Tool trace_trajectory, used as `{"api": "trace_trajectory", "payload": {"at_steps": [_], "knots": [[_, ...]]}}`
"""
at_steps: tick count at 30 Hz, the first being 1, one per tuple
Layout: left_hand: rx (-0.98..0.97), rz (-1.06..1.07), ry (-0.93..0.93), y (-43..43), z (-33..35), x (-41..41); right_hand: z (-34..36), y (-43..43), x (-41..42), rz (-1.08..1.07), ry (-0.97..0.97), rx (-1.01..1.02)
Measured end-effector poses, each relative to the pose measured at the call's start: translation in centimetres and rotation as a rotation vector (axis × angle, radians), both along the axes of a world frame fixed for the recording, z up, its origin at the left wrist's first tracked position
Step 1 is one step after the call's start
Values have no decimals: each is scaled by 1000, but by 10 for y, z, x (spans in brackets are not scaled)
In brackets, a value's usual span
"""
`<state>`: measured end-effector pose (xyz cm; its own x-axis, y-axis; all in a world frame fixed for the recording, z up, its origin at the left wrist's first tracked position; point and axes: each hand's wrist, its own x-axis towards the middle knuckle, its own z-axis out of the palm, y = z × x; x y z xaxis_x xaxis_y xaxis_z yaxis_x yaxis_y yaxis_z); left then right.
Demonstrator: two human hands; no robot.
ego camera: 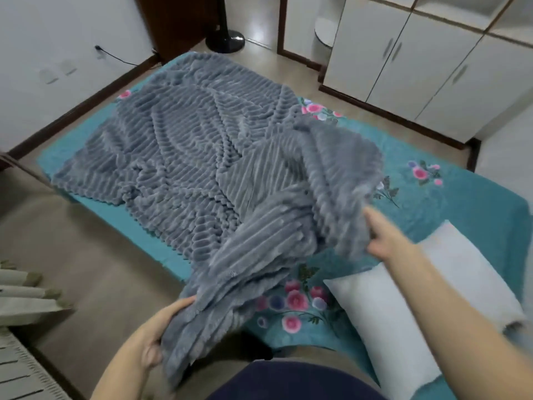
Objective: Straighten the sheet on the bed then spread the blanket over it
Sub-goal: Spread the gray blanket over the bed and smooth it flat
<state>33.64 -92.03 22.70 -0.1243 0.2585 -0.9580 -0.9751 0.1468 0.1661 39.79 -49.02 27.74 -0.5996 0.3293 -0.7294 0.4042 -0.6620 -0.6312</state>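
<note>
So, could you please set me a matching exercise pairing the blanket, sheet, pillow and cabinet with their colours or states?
1 blanket
2 sheet
3 pillow
4 cabinet

A teal, flowered
B white, lying on the sheet
C grey, ribbed, gripped by left hand and right hand
D cream doors, beyond the bed

Pairs: 1-C, 2-A, 3-B, 4-D

The blanket [202,157] hides fingers of the right hand [385,236] and much of the sheet [461,203]; the pillow [403,319] is cropped below.

bare sheet [450,157] right of bunched blanket [202,157], pillow [427,307] blocking near corner
</note>
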Motion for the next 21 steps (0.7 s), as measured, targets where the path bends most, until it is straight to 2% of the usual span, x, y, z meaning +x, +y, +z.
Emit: {"api": "trace_trajectory", "payload": {"at_steps": [2, 4, 5, 7, 8, 10, 13, 16, 19, 21], "knots": [[15, 17, -15, 3, -3, 3, -43, -35, 28, 217, -274, -155], [27, 40, 1, 2, -2, 2, -77, -69, 55, 508, -433, -275], [40, 61, 23, 1, 0, 0, -93, -80, 67, 626, -494, -233], [68, 149, 101, -6, 4, -10, -117, -94, 83, 675, -601, -76], [79, 202, 157, -10, 7, -17, -122, -94, 87, 620, -630, -96], [86, 287, 267, -15, 17, -31, -125, -75, 86, 352, -584, -167], [113, 335, 373, -2, 41, -48, -101, 9, 53, -3, -371, 13], [115, 288, 466, 35, 65, -59, -30, 126, 5, -346, -165, 151], [164, 205, 471, 77, 81, -60, 62, 232, -12, -649, 176, 498], [200, 132, 490, 107, 87, -56, 116, 278, -4, -735, 286, 757]]}}
